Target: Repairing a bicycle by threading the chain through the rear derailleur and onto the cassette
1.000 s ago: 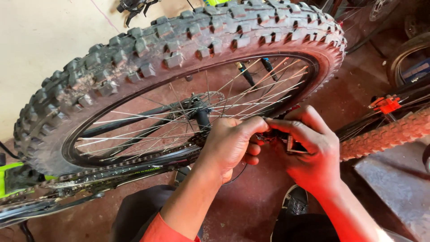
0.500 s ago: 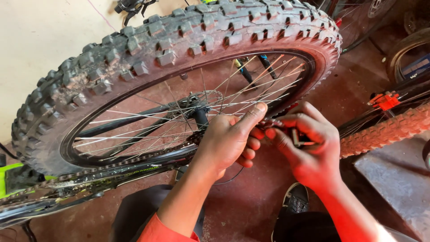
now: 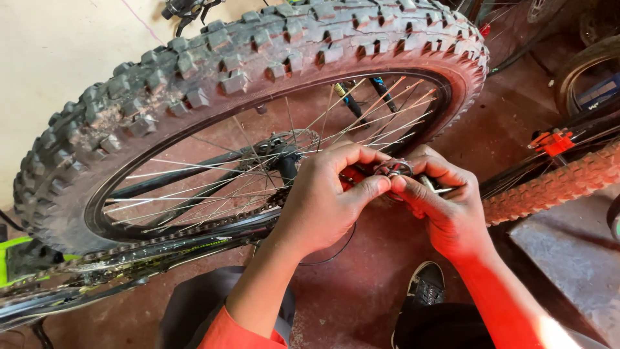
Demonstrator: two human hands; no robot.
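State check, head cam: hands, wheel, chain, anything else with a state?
left hand: closed, pinching small metal part
right hand: closed on the same part
knobby tyre: seated on rim, off the floor
chain: on the sprocket, looks slack
orange tyre: on second wheel, right
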